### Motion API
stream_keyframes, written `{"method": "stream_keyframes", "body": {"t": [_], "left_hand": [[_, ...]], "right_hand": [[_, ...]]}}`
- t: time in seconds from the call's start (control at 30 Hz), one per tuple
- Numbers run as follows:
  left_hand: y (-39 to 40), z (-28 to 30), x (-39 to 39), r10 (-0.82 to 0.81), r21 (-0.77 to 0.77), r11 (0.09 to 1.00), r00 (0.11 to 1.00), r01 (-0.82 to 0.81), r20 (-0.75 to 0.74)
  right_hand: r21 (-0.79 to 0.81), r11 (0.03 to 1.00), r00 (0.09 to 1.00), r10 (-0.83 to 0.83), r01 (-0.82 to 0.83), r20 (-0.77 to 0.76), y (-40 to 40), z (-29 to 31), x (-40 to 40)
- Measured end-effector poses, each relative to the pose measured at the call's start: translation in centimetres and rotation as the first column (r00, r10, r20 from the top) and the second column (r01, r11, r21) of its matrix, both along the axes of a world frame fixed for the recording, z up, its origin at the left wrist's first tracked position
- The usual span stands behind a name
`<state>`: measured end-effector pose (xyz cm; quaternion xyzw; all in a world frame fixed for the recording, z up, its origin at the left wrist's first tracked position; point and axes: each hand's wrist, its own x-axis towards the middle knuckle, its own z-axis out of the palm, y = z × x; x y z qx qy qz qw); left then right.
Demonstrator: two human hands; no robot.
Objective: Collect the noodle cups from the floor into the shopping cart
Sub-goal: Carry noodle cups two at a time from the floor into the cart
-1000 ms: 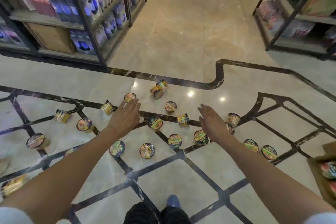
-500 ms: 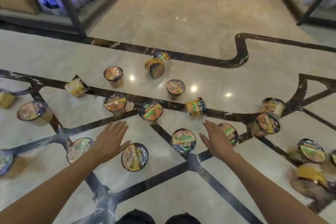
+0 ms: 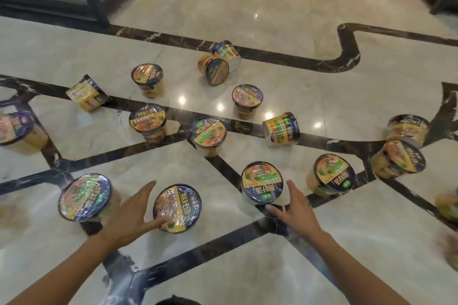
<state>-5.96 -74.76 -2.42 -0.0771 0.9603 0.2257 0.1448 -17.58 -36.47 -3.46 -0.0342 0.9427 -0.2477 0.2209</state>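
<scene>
On the marble floor point(image 3: 247, 2) near its lower edge, left hand point(image 3: 128, 213) with fingers spread beside one upright noodle cup point(image 3: 177, 208), right hand point(image 3: 295, 208) likewise spread beside another upright cup point(image 3: 262, 184), neither gripped yet: best to wrap each cup's wall below the rim before lifting

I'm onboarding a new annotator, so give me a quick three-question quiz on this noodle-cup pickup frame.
1. True or false: the left hand already lifts a cup off the floor.
2. Which hand reaches for the upright cup with the orange-green lid: A left, B right?
3. Fill in: the cup beyond that one lies on its ____.

Key: 1 false, both hands are open and the nearest cup stands on the floor; 2 B, the right hand; 3 side.
</scene>
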Motion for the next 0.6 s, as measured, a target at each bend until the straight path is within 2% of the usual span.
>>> {"method": "stream_keyframes", "body": {"t": [0.13,0.3,0.43,0.6], "left_hand": [[0.2,-2.6,1.7,0.079,0.178,0.98,0.995,-0.089,0.064],[1.3,-4.9,1.8,0.107,0.299,0.948,0.994,-0.111,0.032],[2.9,-4.7,1.6,0.238,0.388,0.896,0.971,-0.216,-0.009],[4.1,-4.6,1.4,0.368,0.442,0.84,0.929,-0.314,-0.04]], "right_hand": [[-0.099,0.993,0.998,-0.056,0.059,0.028,-0.4,-2.3,-0.2],[-0.278,0.935,0.975,-0.207,0.223,0.085,-2.0,-5.0,-0.4],[-0.398,0.859,0.946,-0.309,0.32,0.095,-3.1,-5.4,-0.6],[-0.446,0.806,0.92,-0.361,0.39,0.153,-4.1,-5.3,-0.5]]}}
